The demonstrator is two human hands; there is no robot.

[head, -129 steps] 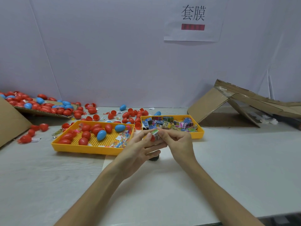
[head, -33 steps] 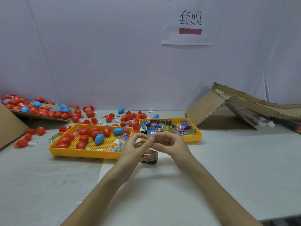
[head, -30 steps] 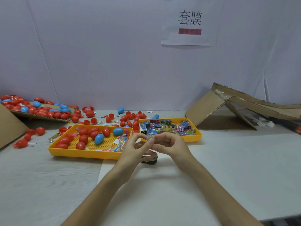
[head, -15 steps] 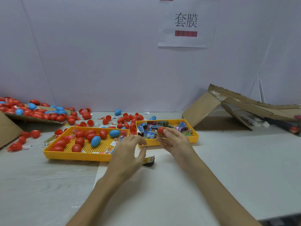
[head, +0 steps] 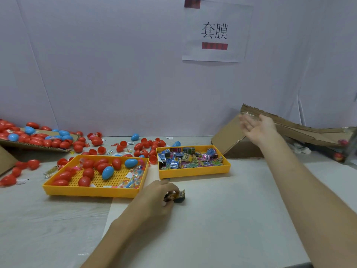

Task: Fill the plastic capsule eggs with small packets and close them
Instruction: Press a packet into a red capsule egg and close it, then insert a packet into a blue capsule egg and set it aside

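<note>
My left hand (head: 156, 198) rests on the table in front of the trays, its fingers curled round a small dark packet (head: 177, 196). My right hand (head: 257, 127) is raised at the right with the palm open and fingers spread, holding nothing, in front of the cardboard box. A red egg (head: 342, 142) shows blurred at the far right near the box. The left yellow tray (head: 92, 191) holds red and blue capsule eggs (head: 107, 172). The right yellow tray (head: 193, 171) holds several small packets (head: 188, 158).
Loose red and blue eggs (head: 36, 138) lie on cardboard at the back left and across the table behind the trays. A torn cardboard box (head: 289, 136) leans at the back right. A paper sign (head: 214, 31) hangs on the wall.
My right hand held a closed red egg over the packet tray, then swung up and right and is empty now. My left hand dropped to the table onto the dark packet.
</note>
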